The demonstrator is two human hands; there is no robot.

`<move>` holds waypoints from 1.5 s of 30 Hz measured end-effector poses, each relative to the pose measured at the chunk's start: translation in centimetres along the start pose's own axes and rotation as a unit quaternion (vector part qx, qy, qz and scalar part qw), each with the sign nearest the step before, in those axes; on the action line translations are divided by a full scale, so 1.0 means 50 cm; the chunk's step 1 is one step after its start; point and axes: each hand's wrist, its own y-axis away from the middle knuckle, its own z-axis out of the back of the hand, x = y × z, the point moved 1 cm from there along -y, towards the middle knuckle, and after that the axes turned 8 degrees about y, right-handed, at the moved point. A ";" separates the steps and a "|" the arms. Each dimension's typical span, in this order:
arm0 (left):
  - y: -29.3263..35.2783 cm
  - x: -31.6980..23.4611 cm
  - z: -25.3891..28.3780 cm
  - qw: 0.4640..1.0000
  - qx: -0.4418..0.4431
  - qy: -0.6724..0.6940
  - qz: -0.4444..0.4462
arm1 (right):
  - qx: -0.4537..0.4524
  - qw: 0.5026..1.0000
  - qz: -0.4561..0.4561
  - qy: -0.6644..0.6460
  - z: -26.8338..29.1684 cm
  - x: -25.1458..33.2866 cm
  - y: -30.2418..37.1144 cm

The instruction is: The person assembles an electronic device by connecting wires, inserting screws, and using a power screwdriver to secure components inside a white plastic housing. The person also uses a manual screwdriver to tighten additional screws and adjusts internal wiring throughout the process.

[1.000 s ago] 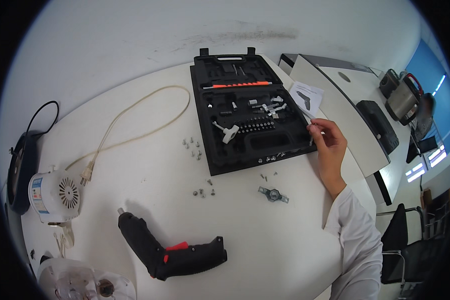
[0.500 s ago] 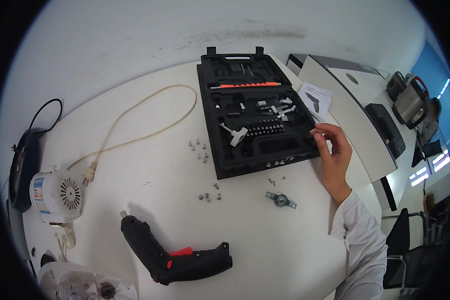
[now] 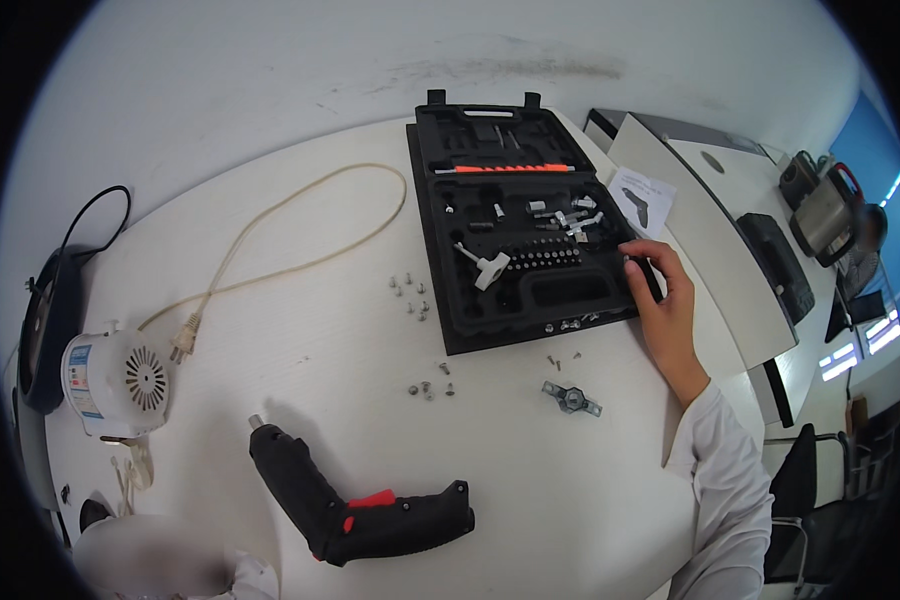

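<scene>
My right hand is at the right edge of an open black tool case, thumb and fingers curled together. A dark shape shows between thumb and forefinger; whether it is the case rim or a small held piece, I cannot make out. In the case lie a white T-shaped handle, rows of small bits, several metal sockets and an orange flexible shaft. Nearer me, a black power screwdriver with red buttons lies on its side. My left hand is out of view.
Loose screws lie in groups before the case, beside a metal bracket. At left are a white motor, its plug and a dark blue device. A leaflet lies right of the case; a person sits far right.
The whole view has shifted slightly. Relative to the case, my right hand has moved a little left, closer against its right edge, and a dark shape now shows between thumb and forefinger.
</scene>
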 end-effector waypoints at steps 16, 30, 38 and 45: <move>0.000 -0.002 0.000 0.999 0.006 0.029 0.023 | 0.315 0.946 0.024 0.072 -0.071 0.037 -0.190; -0.001 -0.002 0.001 1.000 -0.026 0.013 0.003 | 0.326 0.940 0.081 0.051 -0.095 0.047 -0.213; 0.015 0.006 0.002 0.998 -0.054 0.044 -0.013 | 0.200 0.975 -0.020 -0.093 -0.028 0.066 -0.202; 0.025 0.014 -0.004 0.995 -0.047 0.080 -0.030 | -0.026 0.988 0.090 -0.120 0.132 0.391 -0.115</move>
